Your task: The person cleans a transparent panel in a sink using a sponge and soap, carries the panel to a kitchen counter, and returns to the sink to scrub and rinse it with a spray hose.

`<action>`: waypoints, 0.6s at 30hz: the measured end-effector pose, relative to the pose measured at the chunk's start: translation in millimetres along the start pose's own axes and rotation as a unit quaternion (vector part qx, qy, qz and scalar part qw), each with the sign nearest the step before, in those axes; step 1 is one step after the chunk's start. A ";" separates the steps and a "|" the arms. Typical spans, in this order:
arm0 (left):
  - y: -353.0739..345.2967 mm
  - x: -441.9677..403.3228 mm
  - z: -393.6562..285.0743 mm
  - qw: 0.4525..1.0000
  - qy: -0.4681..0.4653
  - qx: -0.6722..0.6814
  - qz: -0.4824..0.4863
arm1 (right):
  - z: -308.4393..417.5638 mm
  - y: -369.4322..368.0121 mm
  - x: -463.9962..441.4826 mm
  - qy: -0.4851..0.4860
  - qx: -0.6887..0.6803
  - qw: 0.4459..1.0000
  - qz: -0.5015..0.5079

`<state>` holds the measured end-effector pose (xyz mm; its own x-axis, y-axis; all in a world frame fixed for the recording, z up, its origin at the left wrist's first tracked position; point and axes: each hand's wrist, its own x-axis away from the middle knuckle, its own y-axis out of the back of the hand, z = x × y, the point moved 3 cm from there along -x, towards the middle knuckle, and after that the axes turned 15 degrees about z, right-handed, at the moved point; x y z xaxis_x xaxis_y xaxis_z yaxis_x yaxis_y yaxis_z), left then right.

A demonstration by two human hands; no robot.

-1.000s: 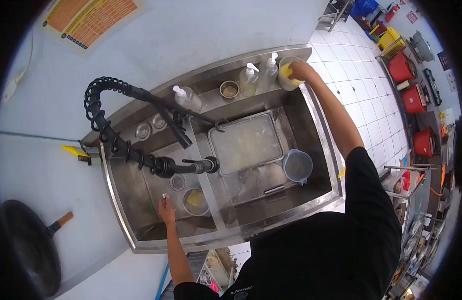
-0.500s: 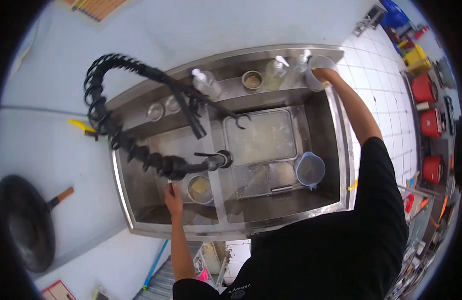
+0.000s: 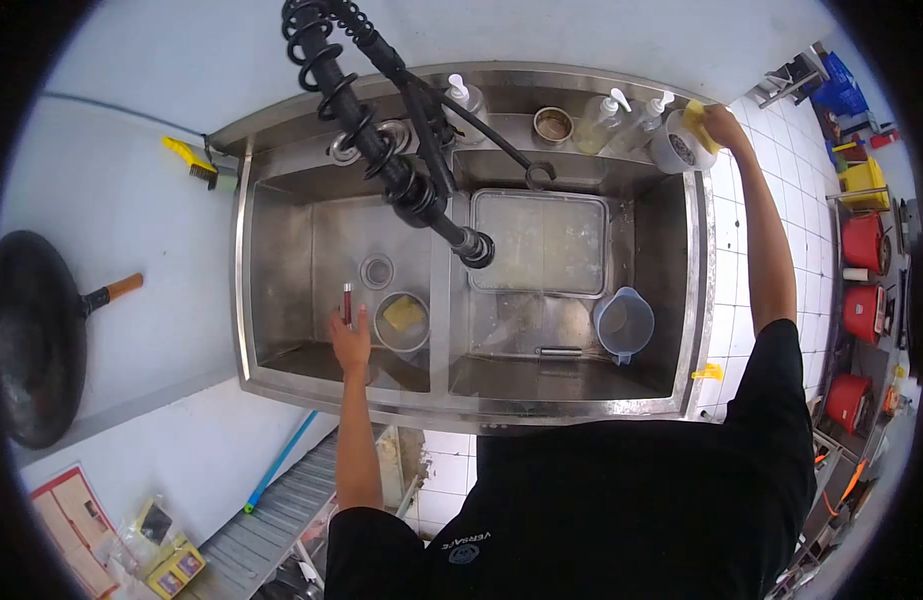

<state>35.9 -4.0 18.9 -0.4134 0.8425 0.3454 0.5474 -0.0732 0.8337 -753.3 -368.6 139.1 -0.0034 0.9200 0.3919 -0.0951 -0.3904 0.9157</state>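
Over the left basin, my left hand [image 3: 351,342] grips a slim dark-red object with a silvery end [image 3: 347,302]. Beside it in that basin sits a round metal bowl [image 3: 417,341] with a yellow sponge [image 3: 404,314] inside. At the back right corner of the sink, my right hand [image 3: 721,127] pinches a yellow sponge [image 3: 695,118] over the rim of a whitish tub [image 3: 665,152]. Something grey and mesh-like lies in the tub. The right basin holds a rectangular tray [image 3: 541,243] and a clear blue jug [image 3: 624,322].
A black coiled spray tap [image 3: 406,195] hangs over the sink's middle. Pump bottles [image 3: 599,125] and a small round tin [image 3: 552,125] line the back ledge. A wok [image 3: 39,340] and yellow brush [image 3: 188,158] hang at the left wall.
My right hand has come up out of the tub with a yellow sponge. The view has shifted, and the spray tap now hangs higher in it. The red object in my left hand shows more clearly.
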 end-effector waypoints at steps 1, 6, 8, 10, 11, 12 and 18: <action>2.5 0.9 -2.9 0.999 -0.017 -0.022 -0.018 | -0.2 4.0 10.8 -0.030 -0.079 0.996 -0.022; 15.0 13.2 -69.7 0.968 -0.168 0.000 -0.186 | 18.8 29.7 84.6 -0.068 -0.173 0.950 -0.252; 21.3 33.2 -148.8 0.932 -0.258 0.247 -0.058 | 62.4 34.0 141.2 -0.063 -0.234 0.905 -0.349; 37.0 70.5 -241.2 0.882 -0.396 0.253 -0.039 | 105.9 23.8 192.8 -0.036 -0.318 0.854 -0.410; 45.6 82.6 -278.2 0.867 -0.409 0.281 -0.041 | 117.9 11.9 213.0 -0.020 -0.367 0.828 -0.423; 51.5 89.2 -303.9 0.852 -0.422 0.308 -0.043 | 134.8 -4.2 231.7 -0.057 -0.404 0.819 -0.404; 55.7 81.3 -328.2 0.867 -0.343 0.356 0.063 | 255.5 -200.3 289.9 -0.064 -0.433 0.899 -0.015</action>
<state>-206.1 -114.7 234.8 0.0788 0.9887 -0.1272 0.9683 -0.0455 0.2458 -480.9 -32.4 92.0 0.1213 0.8971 0.4249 -0.8331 -0.1407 0.5349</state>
